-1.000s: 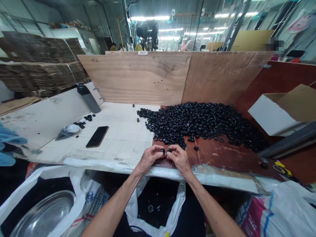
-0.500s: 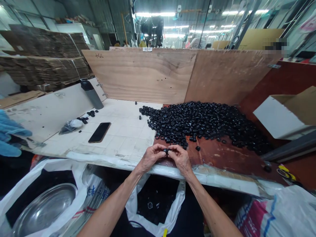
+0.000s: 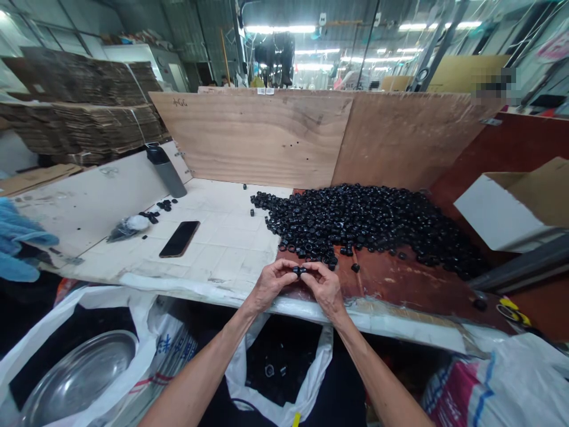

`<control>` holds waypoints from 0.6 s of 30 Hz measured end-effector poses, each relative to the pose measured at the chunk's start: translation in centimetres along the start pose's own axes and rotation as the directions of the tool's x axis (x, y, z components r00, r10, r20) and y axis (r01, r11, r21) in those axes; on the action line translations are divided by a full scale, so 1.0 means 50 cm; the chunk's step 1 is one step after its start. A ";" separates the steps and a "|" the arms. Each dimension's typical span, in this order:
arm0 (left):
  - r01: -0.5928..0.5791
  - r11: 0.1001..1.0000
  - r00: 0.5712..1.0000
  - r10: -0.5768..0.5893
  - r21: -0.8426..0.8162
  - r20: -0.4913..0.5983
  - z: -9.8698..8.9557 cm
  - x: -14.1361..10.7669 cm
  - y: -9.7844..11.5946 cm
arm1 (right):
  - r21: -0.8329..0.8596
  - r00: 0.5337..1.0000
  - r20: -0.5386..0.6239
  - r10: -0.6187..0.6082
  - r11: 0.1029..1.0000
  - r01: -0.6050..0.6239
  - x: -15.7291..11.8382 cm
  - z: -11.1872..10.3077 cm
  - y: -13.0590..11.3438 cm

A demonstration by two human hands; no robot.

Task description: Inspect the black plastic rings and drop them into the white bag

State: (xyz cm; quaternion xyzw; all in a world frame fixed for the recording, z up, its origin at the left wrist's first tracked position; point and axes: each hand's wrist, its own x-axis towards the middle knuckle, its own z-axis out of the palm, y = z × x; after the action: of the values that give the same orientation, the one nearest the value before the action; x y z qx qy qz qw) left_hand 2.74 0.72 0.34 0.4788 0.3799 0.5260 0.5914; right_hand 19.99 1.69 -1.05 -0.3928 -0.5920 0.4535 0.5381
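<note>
My left hand (image 3: 269, 284) and my right hand (image 3: 325, 289) meet above the table's front edge, with their fingertips pinching two small black plastic rings (image 3: 299, 271) pressed together. The fingers hide part of both rings. Just beyond my hands lies a large heap of similar black rings (image 3: 355, 228), spread over a brown board (image 3: 400, 284). One loose ring (image 3: 355, 267) sits apart from the heap, to the right of my right hand. A white plastic bag (image 3: 235, 379) below the table edge holds more black pieces.
A steel basin (image 3: 77, 379) sits low on the left, and a woven sack (image 3: 498, 385) low on the right. On the tiled tabletop (image 3: 222, 249) lie a black phone (image 3: 179, 239) and a grey bottle (image 3: 164, 170). Plywood boards (image 3: 253, 139) stand behind the heap.
The two rings, slightly apart one second ago, are now pressed together between my hands. The view has shifted slightly.
</note>
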 end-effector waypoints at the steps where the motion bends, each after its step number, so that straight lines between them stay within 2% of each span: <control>1: -0.006 1.000 1.000 0.006 0.000 -0.002 0.000 0.000 -0.001 | -0.031 0.999 0.000 -0.045 0.999 0.045 -0.001 0.000 -0.002; 3: -0.013 1.000 1.000 0.013 0.002 0.003 0.000 -0.001 -0.003 | -0.102 0.994 0.016 -0.104 0.989 0.105 -0.001 -0.001 -0.006; 5: -0.019 1.000 1.000 0.018 0.017 0.015 0.001 -0.003 -0.002 | -0.165 0.993 0.029 -0.112 0.980 0.115 -0.002 -0.002 -0.010; 12: -0.061 0.990 0.998 0.057 0.127 0.034 0.009 -0.011 0.012 | -0.198 0.999 0.045 0.028 0.980 -0.018 -0.007 0.005 -0.019; 18: -0.057 0.988 0.998 0.056 0.145 0.010 0.013 -0.013 0.019 | -0.246 0.999 0.049 0.008 0.969 0.005 -0.005 0.006 -0.032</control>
State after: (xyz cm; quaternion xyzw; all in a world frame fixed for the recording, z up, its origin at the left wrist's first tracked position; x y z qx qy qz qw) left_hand 3.03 -0.05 1.39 0.5327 0.4015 0.5122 0.5410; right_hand 19.78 0.95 0.43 -0.4456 -0.6564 0.3866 0.4702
